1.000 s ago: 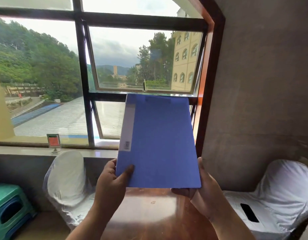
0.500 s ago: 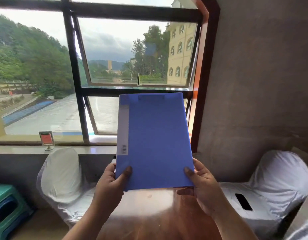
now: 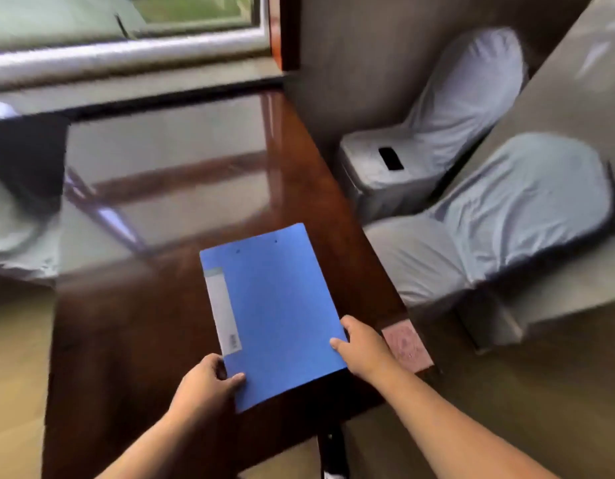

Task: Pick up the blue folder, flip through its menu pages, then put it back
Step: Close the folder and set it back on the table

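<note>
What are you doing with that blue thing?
A person is holding a closed blue folder low over a dark, shiny wooden table. The left hand grips its near left corner, and the right hand holds its right edge. Whether the folder rests on the table yet is hard to tell, because the picture is blurry. Chairs in white covers stand to the right, and one has a small dark object lying on its seat.
</note>
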